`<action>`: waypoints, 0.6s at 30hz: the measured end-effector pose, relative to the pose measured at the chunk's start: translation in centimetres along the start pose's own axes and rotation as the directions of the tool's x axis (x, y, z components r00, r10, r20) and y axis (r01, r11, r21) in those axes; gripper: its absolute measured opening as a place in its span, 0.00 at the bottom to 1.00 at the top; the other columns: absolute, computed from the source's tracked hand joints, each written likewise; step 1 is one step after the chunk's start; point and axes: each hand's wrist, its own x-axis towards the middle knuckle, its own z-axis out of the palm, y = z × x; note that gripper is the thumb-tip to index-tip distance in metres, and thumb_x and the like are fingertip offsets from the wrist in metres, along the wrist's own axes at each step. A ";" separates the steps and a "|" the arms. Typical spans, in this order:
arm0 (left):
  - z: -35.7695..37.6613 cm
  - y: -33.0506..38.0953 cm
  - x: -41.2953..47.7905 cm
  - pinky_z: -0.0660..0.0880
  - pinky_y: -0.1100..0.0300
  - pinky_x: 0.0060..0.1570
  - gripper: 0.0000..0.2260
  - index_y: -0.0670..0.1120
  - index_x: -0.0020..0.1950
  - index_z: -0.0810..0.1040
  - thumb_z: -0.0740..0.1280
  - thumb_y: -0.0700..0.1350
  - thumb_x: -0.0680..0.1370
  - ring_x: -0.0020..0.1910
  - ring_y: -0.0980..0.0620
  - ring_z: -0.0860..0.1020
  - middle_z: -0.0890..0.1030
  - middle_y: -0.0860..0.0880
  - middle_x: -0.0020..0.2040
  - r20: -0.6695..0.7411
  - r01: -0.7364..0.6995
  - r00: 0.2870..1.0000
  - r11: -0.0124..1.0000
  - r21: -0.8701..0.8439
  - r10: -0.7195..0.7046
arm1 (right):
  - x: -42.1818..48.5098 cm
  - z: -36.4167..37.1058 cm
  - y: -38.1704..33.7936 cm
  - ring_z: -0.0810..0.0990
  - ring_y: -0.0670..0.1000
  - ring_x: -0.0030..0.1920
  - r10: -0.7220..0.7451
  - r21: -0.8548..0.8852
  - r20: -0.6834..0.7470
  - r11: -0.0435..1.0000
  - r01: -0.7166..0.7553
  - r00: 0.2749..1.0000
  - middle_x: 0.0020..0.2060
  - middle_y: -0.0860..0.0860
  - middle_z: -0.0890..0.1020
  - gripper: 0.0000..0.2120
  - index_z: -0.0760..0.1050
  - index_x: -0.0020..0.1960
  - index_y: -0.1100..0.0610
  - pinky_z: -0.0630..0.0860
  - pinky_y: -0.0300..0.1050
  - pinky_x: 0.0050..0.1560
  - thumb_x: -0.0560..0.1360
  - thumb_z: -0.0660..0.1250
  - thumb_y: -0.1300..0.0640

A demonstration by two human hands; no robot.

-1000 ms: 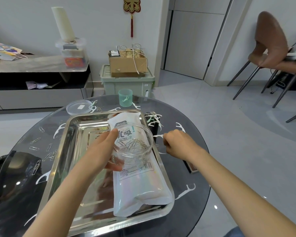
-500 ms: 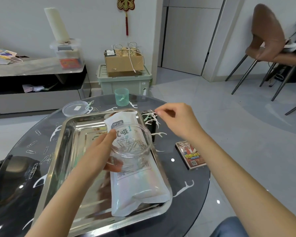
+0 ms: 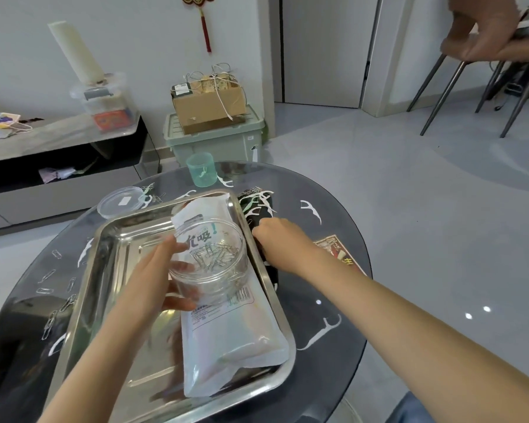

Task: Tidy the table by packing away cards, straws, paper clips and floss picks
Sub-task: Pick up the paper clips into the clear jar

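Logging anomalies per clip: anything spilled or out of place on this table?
Yes. Loose paper clips litter the table's left side, floss picks lie strewn right of the tray, and a clear lid sits apart beyond the tray's far-left corner.

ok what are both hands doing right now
left hand: holding the clear round plastic container
right hand: curled, cannot tell if holding anything

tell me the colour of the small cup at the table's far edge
The cup is translucent mint green; head view shows it best.
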 end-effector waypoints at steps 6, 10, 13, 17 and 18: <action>0.0 0.1 -0.1 0.77 0.58 0.26 0.19 0.46 0.60 0.74 0.52 0.57 0.81 0.31 0.45 0.79 0.78 0.40 0.51 0.005 -0.020 1.000 0.999 0.031 0.020 | 0.2 -1.4 -0.5 0.78 0.61 0.53 0.035 -0.060 0.131 0.998 -0.027 0.991 0.53 0.60 0.78 0.09 0.74 0.54 0.64 0.67 0.45 0.40 0.75 0.60 0.65; -0.1 0.0 -0.3 0.76 0.59 0.26 0.19 0.46 0.60 0.73 0.52 0.56 0.81 0.31 0.46 0.79 0.78 0.40 0.51 0.005 -0.016 1.000 0.999 0.034 0.016 | -0.2 -2.4 -0.7 0.77 0.60 0.50 0.074 -0.005 0.256 0.997 -0.075 0.964 0.47 0.59 0.76 0.06 0.73 0.49 0.64 0.66 0.44 0.40 0.74 0.60 0.66; 0.0 0.0 -0.4 0.77 0.57 0.28 0.19 0.45 0.61 0.73 0.52 0.56 0.81 0.33 0.45 0.79 0.78 0.40 0.52 0.005 -0.016 1.000 0.999 0.040 0.016 | -0.3 -2.9 -1.0 0.74 0.60 0.44 0.072 0.024 0.269 0.996 -0.081 0.961 0.37 0.55 0.71 0.08 0.66 0.36 0.60 0.65 0.43 0.32 0.73 0.59 0.67; -0.1 0.0 -0.7 0.78 0.57 0.30 0.20 0.45 0.63 0.72 0.52 0.57 0.81 0.34 0.44 0.79 0.78 0.41 0.52 0.010 -0.007 1.000 0.999 0.048 0.007 | 0.0 -2.8 -1.5 0.77 0.61 0.51 0.040 0.014 0.227 0.999 -0.044 0.973 0.51 0.61 0.78 0.08 0.73 0.49 0.63 0.66 0.44 0.39 0.73 0.58 0.68; -0.1 0.0 -0.8 0.78 0.58 0.29 0.20 0.44 0.63 0.72 0.52 0.57 0.81 0.34 0.44 0.79 0.78 0.41 0.52 0.013 -0.004 1.000 0.999 0.050 0.004 | 0.0 -2.7 -1.5 0.77 0.61 0.51 0.039 0.001 0.235 0.999 -0.040 0.971 0.52 0.61 0.78 0.06 0.73 0.47 0.62 0.66 0.44 0.40 0.74 0.58 0.68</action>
